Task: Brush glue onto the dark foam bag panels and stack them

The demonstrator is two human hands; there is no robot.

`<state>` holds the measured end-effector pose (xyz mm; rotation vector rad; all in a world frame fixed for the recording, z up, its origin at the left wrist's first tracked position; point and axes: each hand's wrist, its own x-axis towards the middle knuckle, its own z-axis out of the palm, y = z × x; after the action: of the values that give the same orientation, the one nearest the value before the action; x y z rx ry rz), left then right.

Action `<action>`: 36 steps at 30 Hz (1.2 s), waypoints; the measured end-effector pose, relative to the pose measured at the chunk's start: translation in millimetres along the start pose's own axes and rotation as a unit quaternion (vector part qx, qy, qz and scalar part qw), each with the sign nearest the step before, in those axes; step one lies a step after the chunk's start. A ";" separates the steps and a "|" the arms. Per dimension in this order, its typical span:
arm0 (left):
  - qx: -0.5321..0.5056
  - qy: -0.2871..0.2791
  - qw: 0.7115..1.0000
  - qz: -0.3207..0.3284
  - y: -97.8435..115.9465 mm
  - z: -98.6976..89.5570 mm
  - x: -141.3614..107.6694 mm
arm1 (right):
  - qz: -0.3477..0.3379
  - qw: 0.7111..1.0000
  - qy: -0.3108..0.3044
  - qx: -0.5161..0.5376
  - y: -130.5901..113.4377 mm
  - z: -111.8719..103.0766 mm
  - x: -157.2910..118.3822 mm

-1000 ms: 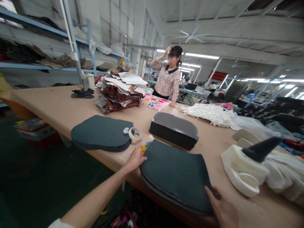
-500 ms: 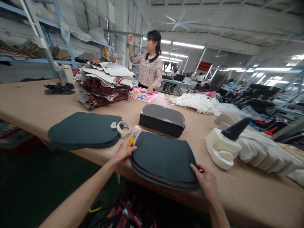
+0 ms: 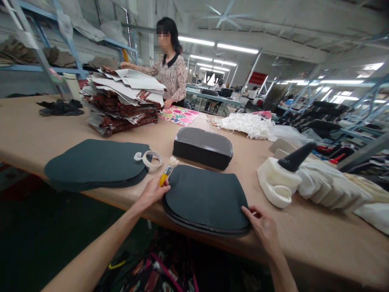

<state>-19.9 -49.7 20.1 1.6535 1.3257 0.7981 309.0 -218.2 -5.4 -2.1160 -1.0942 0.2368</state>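
My left hand point(image 3: 152, 191) is closed around a paintbrush point(image 3: 165, 174) with a yellow handle, bristles pointing up and away. Its fingertips touch the left edge of a stack of dark green sheet panels point(image 3: 208, 196), rounded at the near side. At the stack's right edge, my right hand point(image 3: 263, 227) pinches the top panel's rim, thumb on top and the other fingers curled beside it; their tips are partly hidden. The top panel lies nearly flush with those below. A second stack of green panels point(image 3: 97, 164) lies to the left, with a tape roll point(image 3: 153, 159) against it.
Behind the panels sits a dark block-like stack point(image 3: 203, 147). A cream glue bottle point(image 3: 278, 180) with a black nozzle stands at right, beside pale folded pieces point(image 3: 331, 186). A tall pile of brown-and-white sheets point(image 3: 124, 101) is at back left; a co-worker point(image 3: 173, 77) stands behind it.
Both hands stay at the panel stack, the brush still in my left. The co-worker's raised arm has come down toward the sheet pile. The view has shifted slightly.
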 end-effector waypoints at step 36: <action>-0.010 -0.058 0.996 -0.060 1.7 -5.0 1.2 | 0.006 0.999 -0.031 -0.026 9.9 7.8 3.2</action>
<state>-23.3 -47.6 23.8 1.5652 1.3179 0.6334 313.7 -215.3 -17.2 -2.1738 -1.1353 0.2832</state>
